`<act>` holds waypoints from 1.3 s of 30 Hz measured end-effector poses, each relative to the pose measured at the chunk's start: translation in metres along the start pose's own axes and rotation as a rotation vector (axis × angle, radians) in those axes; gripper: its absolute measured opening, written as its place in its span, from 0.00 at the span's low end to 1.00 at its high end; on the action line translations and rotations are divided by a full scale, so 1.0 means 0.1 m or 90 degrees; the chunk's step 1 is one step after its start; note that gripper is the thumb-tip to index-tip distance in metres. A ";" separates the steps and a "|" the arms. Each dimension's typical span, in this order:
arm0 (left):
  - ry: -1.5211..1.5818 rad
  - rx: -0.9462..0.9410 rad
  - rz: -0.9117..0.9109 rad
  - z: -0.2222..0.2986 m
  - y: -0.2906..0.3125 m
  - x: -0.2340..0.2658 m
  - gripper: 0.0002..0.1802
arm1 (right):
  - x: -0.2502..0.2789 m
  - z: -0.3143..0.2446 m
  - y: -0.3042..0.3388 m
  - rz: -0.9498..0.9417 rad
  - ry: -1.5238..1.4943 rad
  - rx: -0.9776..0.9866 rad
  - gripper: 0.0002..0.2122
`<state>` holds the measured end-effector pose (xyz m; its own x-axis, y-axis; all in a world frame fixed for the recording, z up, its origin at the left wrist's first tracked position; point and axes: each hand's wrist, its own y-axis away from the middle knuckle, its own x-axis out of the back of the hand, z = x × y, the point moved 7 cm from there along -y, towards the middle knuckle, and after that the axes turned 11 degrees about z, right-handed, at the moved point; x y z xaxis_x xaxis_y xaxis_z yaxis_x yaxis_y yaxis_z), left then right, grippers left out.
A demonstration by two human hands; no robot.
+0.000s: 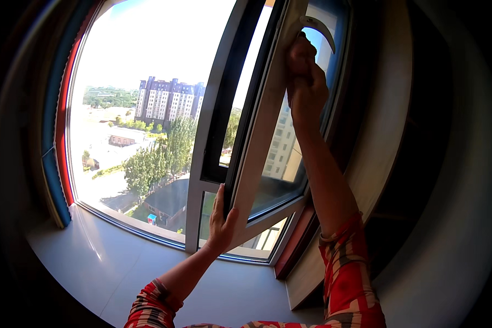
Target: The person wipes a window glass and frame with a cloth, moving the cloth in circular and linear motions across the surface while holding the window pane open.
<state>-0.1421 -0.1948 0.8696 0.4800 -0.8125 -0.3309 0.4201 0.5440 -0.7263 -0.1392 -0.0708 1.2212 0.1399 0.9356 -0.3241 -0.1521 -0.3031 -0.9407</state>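
A window sash (261, 128) with a pale frame stands swung open into the room, its dark edge facing left. My left hand (221, 225) grips the lower part of that edge, fingers pointing up along it and thumb on the frame's face. Higher up, my right hand (310, 90) is closed on a crumpled reddish-brown cloth (300, 54), pressed to the sash frame beside the glass. A curved white window handle (321, 30) juts out just above the cloth. Part of the cloth hangs below the fingers; the fingertips are hidden.
The window's fixed frame (193, 210) and a large pane are to the left. A pale windowsill (109, 262) runs below. A blue and red curtain-like strip (57, 147) edges the far left. Dark shelving (415, 180) stands at right. Outside are trees (167, 153) and a tall building (169, 101).
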 end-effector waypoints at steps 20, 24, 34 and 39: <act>-0.031 -0.028 0.010 -0.02 -0.05 -0.29 0.46 | -0.14 0.21 -0.37 0.035 0.042 0.325 0.18; -0.033 -0.042 0.003 0.00 -0.03 -0.26 0.46 | -0.08 -0.18 -0.27 0.016 0.034 0.377 0.20; -0.026 -0.034 -0.001 0.03 -0.16 -0.12 0.45 | 0.11 -0.18 0.26 -0.192 0.038 0.207 0.22; -0.027 -0.017 -0.002 0.00 -0.09 -0.17 0.45 | 0.60 -0.31 1.21 -0.335 0.061 0.190 0.24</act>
<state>-0.1542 -0.1854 0.8815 0.5115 -0.8040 -0.3031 0.4007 0.5353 -0.7436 -0.1192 -0.0564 1.0849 0.3563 0.9213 0.1555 -0.3049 0.2719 -0.9127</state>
